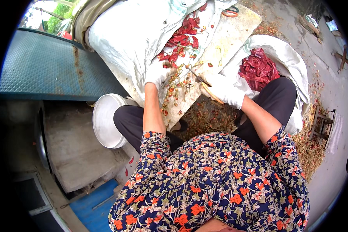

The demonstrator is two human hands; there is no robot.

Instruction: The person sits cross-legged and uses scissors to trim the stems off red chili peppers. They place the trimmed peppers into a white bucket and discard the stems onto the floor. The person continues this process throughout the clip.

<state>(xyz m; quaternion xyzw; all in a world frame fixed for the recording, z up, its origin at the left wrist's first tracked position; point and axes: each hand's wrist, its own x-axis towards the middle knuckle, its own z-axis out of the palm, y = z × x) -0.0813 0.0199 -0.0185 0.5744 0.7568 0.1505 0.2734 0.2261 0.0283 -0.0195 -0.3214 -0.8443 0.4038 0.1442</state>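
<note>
My left hand [158, 73], in a white glove, curls around a dried red chili pepper [165, 66] at the near end of a chili heap [182, 37]. That heap spills from the mouth of a white woven sack [124, 32] lying on a pale board [235, 32]. My gloved right hand [221, 88] grips scissors [211, 92] by their yellowish handles. The dark blades point up and left, towards my left hand, and stand slightly apart from it. Between and below my hands, cut stems and caps [174, 90] litter the board.
An open white sack [295, 63] beside my right knee holds red chili pieces [258, 69]. A white bucket [108, 120] stands by my left knee. Orange-and-dark-handled scissors [230, 12] lie at the board's far edge. Plant scraps [208, 116] cover the floor; a stool [322, 124] is right.
</note>
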